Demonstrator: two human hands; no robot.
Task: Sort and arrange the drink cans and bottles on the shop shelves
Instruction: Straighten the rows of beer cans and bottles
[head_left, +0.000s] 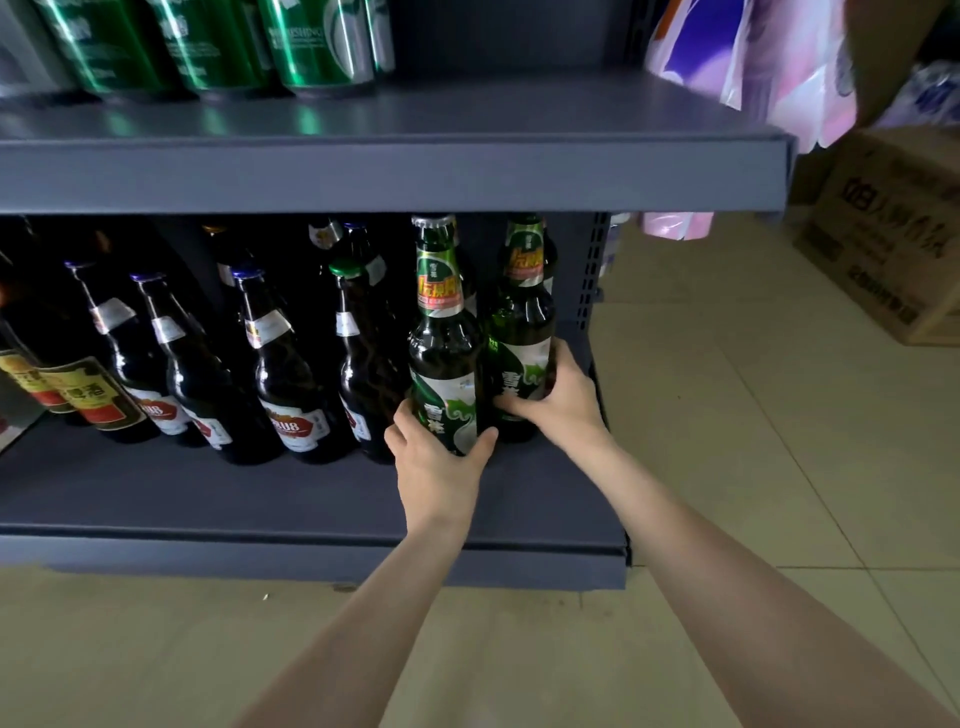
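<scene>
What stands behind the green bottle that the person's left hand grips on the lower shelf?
Behind the green bottle in the left hand, another bottle's neck and shoulder edge show. The front bottle covers its body, so its label cannot be seen.

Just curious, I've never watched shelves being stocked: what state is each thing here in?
Left hand: grips left green bottle.
Right hand: grips right green bottle.
Left green bottle: upright, capped, on lower shelf.
Right green bottle: upright on shelf.
Brown bottles: standing, capped.
Cans: standing on upper shelf.
</scene>
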